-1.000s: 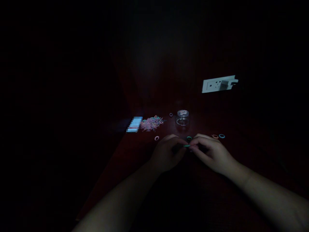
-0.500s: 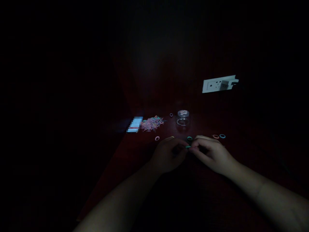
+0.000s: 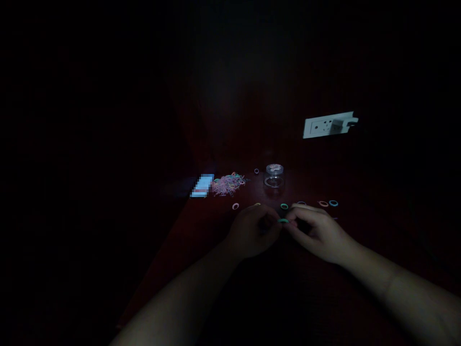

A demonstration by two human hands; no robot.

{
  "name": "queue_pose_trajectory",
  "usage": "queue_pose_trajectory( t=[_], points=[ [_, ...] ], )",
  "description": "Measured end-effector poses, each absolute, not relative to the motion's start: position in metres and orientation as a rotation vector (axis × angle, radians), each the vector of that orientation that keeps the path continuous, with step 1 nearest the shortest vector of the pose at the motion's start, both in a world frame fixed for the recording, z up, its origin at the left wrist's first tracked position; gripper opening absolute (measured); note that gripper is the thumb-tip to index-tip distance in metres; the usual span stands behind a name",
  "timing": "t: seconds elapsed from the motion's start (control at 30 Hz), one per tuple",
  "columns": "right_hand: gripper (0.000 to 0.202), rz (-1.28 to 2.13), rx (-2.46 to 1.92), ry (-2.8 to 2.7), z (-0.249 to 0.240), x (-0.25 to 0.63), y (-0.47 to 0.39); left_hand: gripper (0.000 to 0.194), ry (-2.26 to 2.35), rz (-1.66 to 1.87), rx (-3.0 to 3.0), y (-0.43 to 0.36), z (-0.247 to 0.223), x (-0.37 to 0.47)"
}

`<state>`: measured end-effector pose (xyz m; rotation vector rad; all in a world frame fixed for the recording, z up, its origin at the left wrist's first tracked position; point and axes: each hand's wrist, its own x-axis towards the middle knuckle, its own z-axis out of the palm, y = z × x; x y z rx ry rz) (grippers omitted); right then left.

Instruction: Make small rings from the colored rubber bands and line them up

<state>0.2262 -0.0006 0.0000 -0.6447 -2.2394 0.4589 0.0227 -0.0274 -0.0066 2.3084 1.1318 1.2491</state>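
Note:
Over the dark red table, my left hand [image 3: 253, 230] and my right hand [image 3: 317, 231] meet fingertip to fingertip. Between them they pinch a small green hair tie [image 3: 283, 221]. Just beyond the fingers lies another green hair tie [image 3: 284, 206]. A pink hair tie [image 3: 235, 206] rests left of my left hand, and a yellow one [image 3: 257, 204] shows partly behind its knuckles. Past my right hand are a purple one [image 3: 301, 203], partly covered, an orange one [image 3: 323, 203] and a blue one [image 3: 333, 203].
A heap of small pastel bands [image 3: 228, 185] lies beside a lit phone [image 3: 202, 185] at the table's left edge. Behind the hands stands a clear lidded jar [image 3: 274, 176], with a small dark ring [image 3: 256, 171] near it. A wall socket [image 3: 328, 125] holds a plug. The surroundings are very dark.
The green hair tie between my fingertips now shows wider, and my hands have shifted very slightly. More of the purple hair tie appears beyond my right hand.

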Motion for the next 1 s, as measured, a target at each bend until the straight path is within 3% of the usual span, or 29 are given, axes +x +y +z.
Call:
queue_pose_trajectory(
  t=[1.0],
  points=[
    [0.011,0.378,-0.712,-2.219,0.0014,0.2259,-0.0023,0.006,1.213,1.217,2.285,-0.0283,-0.0039,0.0230]
  ],
)
